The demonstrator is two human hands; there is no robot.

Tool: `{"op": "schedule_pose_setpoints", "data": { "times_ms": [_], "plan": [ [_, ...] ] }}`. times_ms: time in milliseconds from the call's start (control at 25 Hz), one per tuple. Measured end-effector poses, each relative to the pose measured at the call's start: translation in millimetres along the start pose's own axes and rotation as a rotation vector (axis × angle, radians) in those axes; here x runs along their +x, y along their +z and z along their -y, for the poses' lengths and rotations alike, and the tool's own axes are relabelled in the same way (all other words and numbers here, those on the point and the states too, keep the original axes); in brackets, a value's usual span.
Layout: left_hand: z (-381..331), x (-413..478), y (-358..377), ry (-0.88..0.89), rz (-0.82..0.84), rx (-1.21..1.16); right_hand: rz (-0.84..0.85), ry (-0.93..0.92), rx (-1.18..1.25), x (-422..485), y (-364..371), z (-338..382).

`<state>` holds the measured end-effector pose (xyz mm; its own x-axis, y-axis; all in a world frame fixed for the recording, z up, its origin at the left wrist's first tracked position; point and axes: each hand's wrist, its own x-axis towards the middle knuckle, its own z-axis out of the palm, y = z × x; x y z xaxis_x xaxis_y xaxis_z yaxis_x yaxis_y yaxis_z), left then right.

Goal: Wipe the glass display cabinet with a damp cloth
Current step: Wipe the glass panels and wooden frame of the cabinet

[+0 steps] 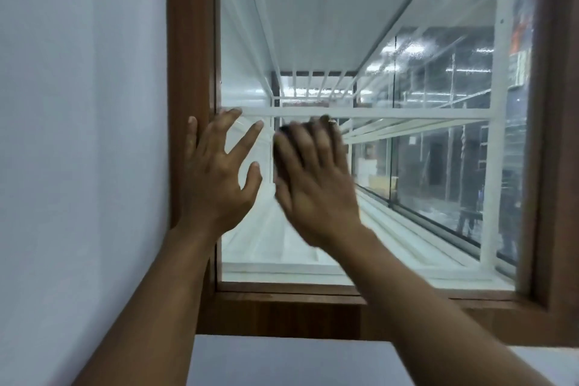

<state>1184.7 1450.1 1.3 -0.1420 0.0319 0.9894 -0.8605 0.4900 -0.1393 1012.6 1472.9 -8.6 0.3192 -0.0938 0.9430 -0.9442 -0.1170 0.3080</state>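
- Wall [78,103]: a pale, plain surface at far left, meeting the cabinet's edge.
- Wooden frame [191,41]: a brown upright bordering the glass pane [313,25].
- Left hand [216,172]: fingers straight and spread wide. The outer finger lies on the frame and the others touch the glass. It holds nothing and is judged to be a brace.
- Cloth [278,163]: dark and mostly hidden. Only its edge shows beside and above the covering fingers. It lies flat on the pane's left-middle area, just below the white shelf rail [407,113] inside.
- Right hand [316,185]: fingers straight and close together, laid flat to press the cloth against the glass. Its outline is blurred.
- Step in hand: wiping this pane, judged to be under way.
- Next move: it calls for even, flat pressure while carrying the cloth rightward in overlapping passes, then reaching the corners along the frame.
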Motion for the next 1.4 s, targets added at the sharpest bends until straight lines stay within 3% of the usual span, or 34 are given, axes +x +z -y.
{"op": "schedule_pose_setpoints", "data": {
  "times_ms": [80, 160, 320, 360, 480, 560, 760, 800, 920, 960, 1120, 1160, 1320, 1400],
  "plan": [
    [-0.4, -10.2, -1.0, 0.014, 0.002, 0.035, 0.091, -0.146, -0.016, -50.8, 2.0, 9.9],
    [-1.7, -14.7, -0.7, 0.015, 0.018, 0.045, 0.087, -0.139, -0.054, -94.0, -2.8, -12.1],
    [-3.1, -15.6, 0.5, 0.004, 0.019, 0.071, -0.062, 0.278, -0.005, -87.1, -10.1, -46.2],
    [-3.4, -16.1, 0.7, 0.004, 0.023, 0.071, -0.076, 0.312, 0.025, -78.5, -8.6, -36.6],
    [-3.0, -17.8, -0.9, 0.004, 0.017, 0.067, 0.070, -0.068, 0.061, -96.8, 0.2, 0.0],
    [-3.5, -19.9, -1.4, 0.010, 0.016, 0.071, 0.144, -0.171, 0.020, -126.3, -4.5, -8.0],
    [-9.9, -35.7, -2.0, -0.009, 0.033, 0.075, 0.044, 0.211, 0.022, -121.6, -11.4, -28.6],
    [-12.1, -42.9, -2.4, -0.017, 0.046, 0.075, 0.035, 0.192, 0.044, -112.0, -8.2, -20.0],
    [-17.8, -71.0, -3.8, -0.028, 0.085, 0.076, 0.091, -0.144, 0.064, -106.0, -2.0, -8.9],
    [-19.4, -79.1, -3.3, -0.029, 0.092, 0.078, 0.094, -0.180, 0.037, -107.3, -3.8, -20.1],
    [-22.3, -88.5, 0.0, -0.029, 0.104, 0.128, -0.005, 0.248, 0.002, -98.7, -12.6, -47.1],
    [-22.9, -87.8, 0.6, -0.029, 0.109, 0.138, 0.003, 0.247, 0.001, -91.9, -9.8, -36.4],
    [-20.6, -89.6, -0.7, -0.023, 0.108, 0.133, 0.118, -0.183, 0.000, -89.2, 2.1, -8.4],
    [-20.8, -88.3, -0.9, -0.023, 0.105, 0.124, 0.054, -0.076, -0.018, -90.0, -1.0, -27.7]
  ]
}}
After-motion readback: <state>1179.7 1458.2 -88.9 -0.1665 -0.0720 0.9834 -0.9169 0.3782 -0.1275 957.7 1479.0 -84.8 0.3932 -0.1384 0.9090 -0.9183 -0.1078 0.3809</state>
